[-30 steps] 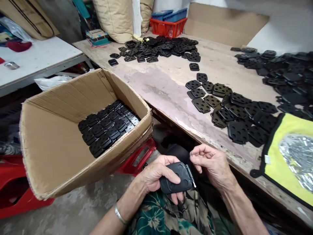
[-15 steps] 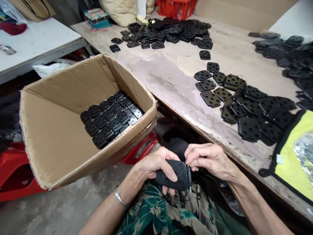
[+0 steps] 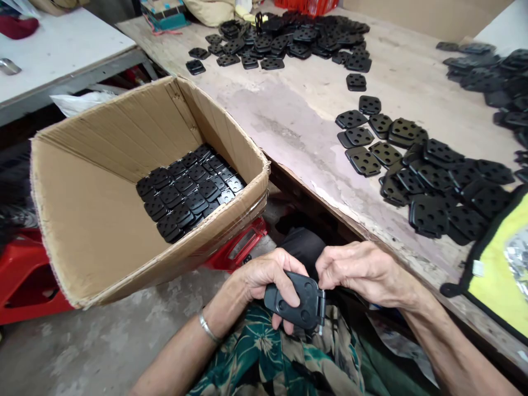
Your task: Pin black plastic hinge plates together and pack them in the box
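Observation:
In my left hand (image 3: 274, 283) is a flat black plastic hinged plate (image 3: 303, 313) with round dimples, thumb across its face and fingers beneath. A thin metal pin (image 3: 321, 329) runs along its hinge edge, the silver lower end sticking out past the corner. My right hand (image 3: 358, 272) is closed in a pinch at the pin's upper end, beside the hinge's top corner. The fingertips partly hide that end. Both hands are above my lap, in front of the table edge.
To the left stands an open cardboard box (image 3: 99, 231) with rows of similar black plates (image 3: 185, 190) inside. Loose plates lie in piles on the wooden table (image 3: 297, 132). A yellow black-edged cloth (image 3: 495, 269) is at the right, and a red stool (image 3: 31, 275) is under the box.
The view has shifted slightly. The right hand has stayed at the hinge corner, and more of the metal pin shows at both ends of the hinge. The left hand's hold is unchanged.

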Tool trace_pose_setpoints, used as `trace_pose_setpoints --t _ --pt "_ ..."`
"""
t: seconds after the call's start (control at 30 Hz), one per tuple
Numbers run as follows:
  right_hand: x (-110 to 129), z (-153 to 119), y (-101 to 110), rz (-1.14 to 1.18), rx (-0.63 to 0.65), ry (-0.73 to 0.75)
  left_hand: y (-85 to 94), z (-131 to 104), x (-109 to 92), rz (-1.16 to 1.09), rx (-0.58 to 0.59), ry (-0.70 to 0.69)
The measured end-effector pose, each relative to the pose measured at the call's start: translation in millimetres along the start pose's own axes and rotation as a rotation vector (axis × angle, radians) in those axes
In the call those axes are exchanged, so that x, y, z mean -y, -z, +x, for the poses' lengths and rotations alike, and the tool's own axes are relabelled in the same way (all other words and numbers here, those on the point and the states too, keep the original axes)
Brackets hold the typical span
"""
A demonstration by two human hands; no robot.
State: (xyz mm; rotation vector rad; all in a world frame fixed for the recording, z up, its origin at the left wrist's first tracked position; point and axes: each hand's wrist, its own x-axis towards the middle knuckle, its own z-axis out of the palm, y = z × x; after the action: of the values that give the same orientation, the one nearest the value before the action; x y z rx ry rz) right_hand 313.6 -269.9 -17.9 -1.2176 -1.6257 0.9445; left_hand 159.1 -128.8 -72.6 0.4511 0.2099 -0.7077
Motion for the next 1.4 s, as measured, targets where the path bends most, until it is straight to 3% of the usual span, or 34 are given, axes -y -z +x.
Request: trace_pose_setpoints --t 0.23,0.4,0.5,0.63,0.77,0.9,1.07,1.17,1.3,1.4 --pt "0.7 1.6 -1.1 0.06 0.007 -0.085 5.0 4.1 6.3 -0.039 0.025 0.009" --pt "13.6 -8.5 -3.2 -0.188 0.009 -0.253 10.1 3.8 8.8 -0.037 -0.053 -0.086" --pt "14.3 -18.9 -10.7 -0.248 -0.096 -0.306 10.5 5.1 6.3 -0.067 -0.131 -0.243" --pt "-2.4 -27.1 -25.8 -0.114 -0.345 -0.28 1.5 9.2 0.7 -0.087 -0.187 -0.336" --pt "-14.7 -29.7 -28.1 0.096 -0.445 -0.3 -21.7 7.2 -3.8 -0.051 -0.382 -0.364" --pt "-8.2 -25.5 -6.1 0.225 -0.453 -0.314 -55.3 -15.7 -15.9 0.115 -0.681 -0.466" --pt "23.6 19.1 23.8 0.234 -0.233 -0.218 -92.9 -73.4 -40.4 0.384 -0.671 -0.383" --pt "40.1 64.8 28.7 0.227 -0.14 -0.091 -99.4 -104.2 -53.2 0.377 -0.68 -0.395" --pt "33.6 128.7 41.8 0.21 0.036 0.014 -80.9 -132.0 -79.1 0.383 -0.682 -0.529" --pt "12.5 162.6 57.9 0.279 -0.061 0.037 -48.3 -149.5 -111.5 0.451 -0.811 -0.626"
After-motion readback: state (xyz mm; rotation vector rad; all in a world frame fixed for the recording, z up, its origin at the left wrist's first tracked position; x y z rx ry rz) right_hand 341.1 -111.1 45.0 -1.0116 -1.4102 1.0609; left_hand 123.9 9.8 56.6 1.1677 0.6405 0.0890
